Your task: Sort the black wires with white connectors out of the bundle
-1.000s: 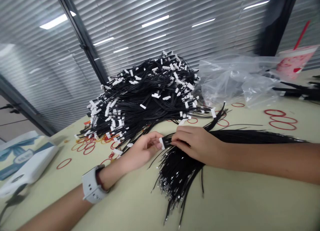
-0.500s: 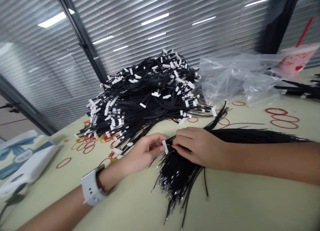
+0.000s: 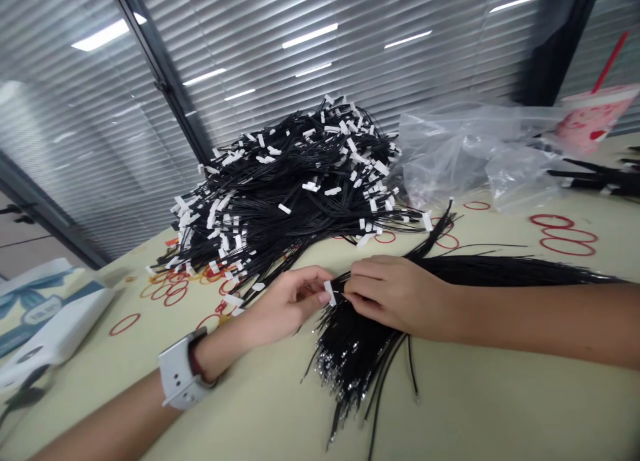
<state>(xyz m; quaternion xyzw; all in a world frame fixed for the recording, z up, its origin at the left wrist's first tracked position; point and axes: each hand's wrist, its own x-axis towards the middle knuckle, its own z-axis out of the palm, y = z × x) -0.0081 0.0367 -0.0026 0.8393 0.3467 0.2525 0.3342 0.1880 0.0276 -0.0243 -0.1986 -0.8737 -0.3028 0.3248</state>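
head view, lower middle of the frame: the left hand [image 3: 283, 308] pinches a white connector tag [image 3: 329, 293] between thumb and fingertips, the tag standing near upright and closer to that hand, just beside the right hand [image 3: 395, 298], whose fingers curl closed on a black wire bundle [image 3: 357, 344] fanning toward the lower edge, another length running off right. a heap of tagged wires [image 3: 285, 188] sits upper middle on the bench [image 3: 475, 408], red rubber bands [image 3: 567, 238] at right; no writing is readable on the tags

Left hand [image 3: 285, 308] and right hand [image 3: 395, 298] pinch, nearly touching.
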